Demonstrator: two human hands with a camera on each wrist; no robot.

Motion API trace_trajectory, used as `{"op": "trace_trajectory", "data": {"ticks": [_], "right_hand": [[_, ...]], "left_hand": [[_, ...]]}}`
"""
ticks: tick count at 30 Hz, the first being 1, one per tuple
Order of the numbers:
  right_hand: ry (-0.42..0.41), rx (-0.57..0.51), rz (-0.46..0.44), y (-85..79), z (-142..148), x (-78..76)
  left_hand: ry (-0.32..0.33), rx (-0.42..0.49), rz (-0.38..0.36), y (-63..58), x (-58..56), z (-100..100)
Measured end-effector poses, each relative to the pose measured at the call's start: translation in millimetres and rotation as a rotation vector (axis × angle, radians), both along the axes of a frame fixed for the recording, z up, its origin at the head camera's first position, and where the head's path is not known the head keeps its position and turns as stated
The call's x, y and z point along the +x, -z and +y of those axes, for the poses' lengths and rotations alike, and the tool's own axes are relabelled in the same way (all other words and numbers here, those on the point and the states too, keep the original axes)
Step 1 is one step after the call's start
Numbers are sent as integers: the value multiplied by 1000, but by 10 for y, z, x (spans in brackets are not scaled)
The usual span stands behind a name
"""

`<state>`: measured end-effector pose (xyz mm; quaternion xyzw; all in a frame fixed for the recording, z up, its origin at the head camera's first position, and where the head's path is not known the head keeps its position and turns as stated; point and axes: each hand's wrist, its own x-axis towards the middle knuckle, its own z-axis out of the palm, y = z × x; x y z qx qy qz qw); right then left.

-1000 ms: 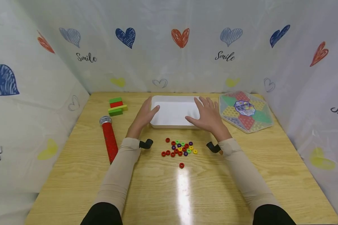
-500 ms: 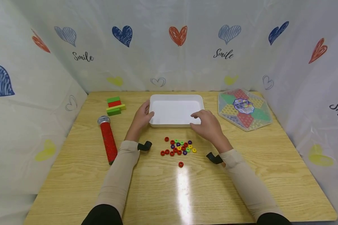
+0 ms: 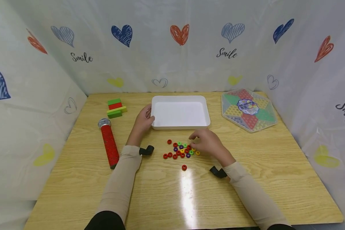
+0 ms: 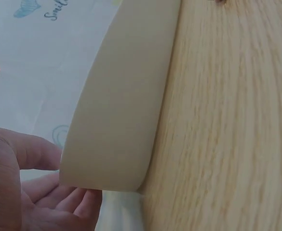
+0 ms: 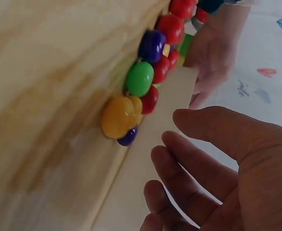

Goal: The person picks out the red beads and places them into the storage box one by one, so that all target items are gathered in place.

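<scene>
My left hand grips the left side of a shallow white tray. In the left wrist view the thumb lies at the tray's rim, with the other fingers around its end wall. Near the tray's front edge is a loose cluster of small red, yellow, green and purple beads. My right hand hovers at the right side of that cluster, fingers slightly bent and apart. In the right wrist view nothing sits between its fingers, and the nearest beads are a short way off.
A red microphone lies on the left of the wooden table, below stacked green, red and yellow blocks. At the back right is a hexagonal Chinese checkers board. A heart-printed curtain surrounds the table on three sides.
My right hand has moved from the tray's right side down toward the beads. My left hand has stayed at the tray and closed onto its left side.
</scene>
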<state>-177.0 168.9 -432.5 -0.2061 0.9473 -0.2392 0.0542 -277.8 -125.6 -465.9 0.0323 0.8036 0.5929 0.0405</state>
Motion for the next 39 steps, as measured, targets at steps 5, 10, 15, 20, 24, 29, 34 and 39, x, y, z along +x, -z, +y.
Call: {"op": "trace_trajectory", "data": {"ticks": [5, 10, 15, 20, 24, 29, 34, 39], "right_hand": [[-48, 10, 23, 73, -9, 38], [-72, 23, 68, 122, -15, 49], [-109, 48, 115, 140, -27, 36], [-124, 55, 133, 159, -31, 16], [-135, 62, 131, 187, -33, 10], [-132, 66, 134, 211, -41, -5], [-111, 62, 128, 204, -48, -20], [-90, 55, 103, 188, -54, -38]], "left_hand": [[0, -10, 10, 58, -6, -15], [3, -6, 13, 102, 13, -44], [7, 12, 35, 137, 26, -66], [8, 20, 39, 160, 34, -64], [4, 15, 20, 177, 45, -65], [12, 38, 20, 187, 40, -82], [22, 54, 31, 189, 25, -93], [28, 64, 16, 207, 25, -86]]}}
